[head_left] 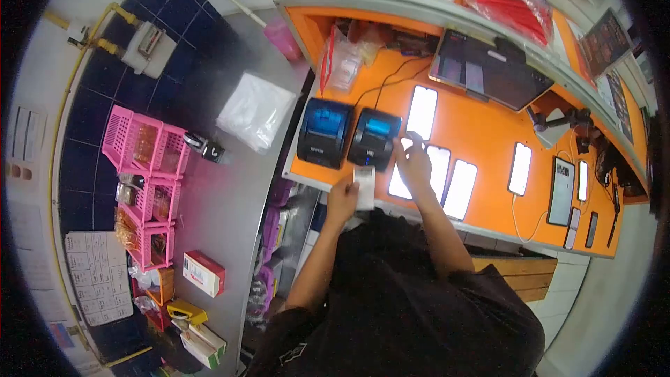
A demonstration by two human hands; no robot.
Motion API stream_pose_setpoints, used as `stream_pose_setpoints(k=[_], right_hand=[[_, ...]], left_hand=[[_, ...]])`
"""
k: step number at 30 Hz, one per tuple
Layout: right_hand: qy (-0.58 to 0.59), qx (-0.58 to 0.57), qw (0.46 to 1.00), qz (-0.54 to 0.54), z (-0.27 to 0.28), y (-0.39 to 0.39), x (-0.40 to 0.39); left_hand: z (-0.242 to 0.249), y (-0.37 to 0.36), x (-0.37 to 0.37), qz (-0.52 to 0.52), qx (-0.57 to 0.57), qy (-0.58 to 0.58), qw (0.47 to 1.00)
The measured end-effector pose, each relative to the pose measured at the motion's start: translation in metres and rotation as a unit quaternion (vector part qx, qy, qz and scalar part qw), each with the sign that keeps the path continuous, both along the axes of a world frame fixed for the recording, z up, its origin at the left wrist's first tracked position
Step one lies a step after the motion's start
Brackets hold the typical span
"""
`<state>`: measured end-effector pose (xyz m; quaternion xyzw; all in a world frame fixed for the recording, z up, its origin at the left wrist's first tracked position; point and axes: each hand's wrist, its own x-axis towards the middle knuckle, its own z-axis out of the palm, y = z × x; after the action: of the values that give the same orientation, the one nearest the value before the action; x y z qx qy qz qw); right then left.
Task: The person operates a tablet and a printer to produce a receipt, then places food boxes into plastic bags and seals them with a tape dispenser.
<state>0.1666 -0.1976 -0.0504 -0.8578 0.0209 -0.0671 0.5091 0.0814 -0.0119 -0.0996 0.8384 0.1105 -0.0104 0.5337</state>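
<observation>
Holding a white receipt, the left hand sits at the near edge of the orange desk; its fingers pinch the slip at its left side, and the paper stands up from the hand toward the right printer. Whether the slip is still joined to that printer cannot be told. Just right of it, the right hand reaches out over a lit phone lying flat on the desk, fingers loosely spread and the tips touching or just above the screen; which one is not clear. Both forearms rise from a dark shirt at the near side.

Right of that phone lie two more lit phones side by side, then further right a single one with a cable, and a few small devices near the desk's right end. A little farther, the left printer stands just beside the right printer, both dark with blue lids. Another lit phone lies beyond the right hand. At the far side sits a dark tablet, with plastic bags to its left under the shelf. Off to the left, well apart from the desk, pink baskets stand on a grey counter.
</observation>
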Motion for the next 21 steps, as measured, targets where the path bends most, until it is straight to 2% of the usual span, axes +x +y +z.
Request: stream_pose_setpoints(k=[1,2,3,4,6,8,10,13,16,18,21], right_hand=[[0.072,-0.075,0.995,0.001,-0.007,-0.004,0.004],[0.144,-0.147,0.979,-0.001,-0.014,-0.005,0.005],[0.162,-0.152,0.975,0.019,-0.024,-0.003,0.006],[0.173,-0.157,0.972,0.036,-0.032,-0.002,0.01],[0.159,-0.16,0.973,0.04,-0.041,0.005,0.018],[0.194,-0.171,0.965,0.045,-0.031,0.01,0.026],[0.177,-0.199,0.962,0.065,-0.039,0.01,0.033],[0.145,-0.154,0.976,0.049,-0.018,0.011,0.034],[0.109,-0.08,0.99,0.044,-0.043,0.004,0.043],[0.125,-0.092,0.986,0.056,-0.04,-0.001,0.046],[0.145,-0.118,0.979,0.08,-0.04,-0.004,0.043]], left_hand=[[-0.02,0.003,-0.006,0.019,0.078,0.001,0.997],[-0.03,0.005,-0.008,0.035,0.063,0.029,0.997],[-0.039,0.01,-0.01,0.025,0.119,0.05,0.991],[-0.02,0.004,-0.01,0.038,0.147,0.028,0.988],[-0.027,0.006,-0.006,0.063,0.15,0.026,0.986],[-0.026,0.007,0.0,0.054,0.179,0.052,0.981],[-0.031,0.004,0.006,0.046,0.223,0.049,0.973],[-0.048,-0.002,0.014,0.059,0.237,0.019,0.97],[-0.028,-0.013,0.023,0.04,0.241,0.019,0.969],[-0.022,-0.02,0.03,0.038,0.243,0.004,0.969],[-0.025,-0.021,0.035,0.058,0.272,0.049,0.959]])
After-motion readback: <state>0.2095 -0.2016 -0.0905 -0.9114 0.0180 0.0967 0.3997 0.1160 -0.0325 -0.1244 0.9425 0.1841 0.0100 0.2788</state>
